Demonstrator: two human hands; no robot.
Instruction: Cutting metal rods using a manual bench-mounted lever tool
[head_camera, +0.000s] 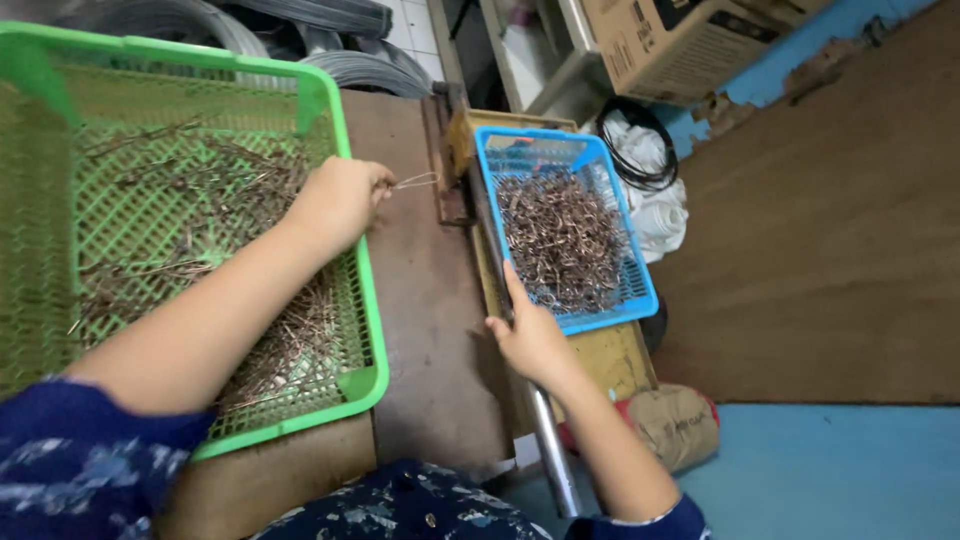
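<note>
Left hand (338, 200) pinches a bent wire (415, 181) over the green basket's (362, 300) right rim — right hand (530, 335) wraps the metal lever (550, 440) beside the blue basket (640, 285), at the bench's (425, 330) right edge.

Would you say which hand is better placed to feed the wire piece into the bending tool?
Left, probably: the left hand pinches the wire piece beside the tool, while the right hand grips the lever.
</note>
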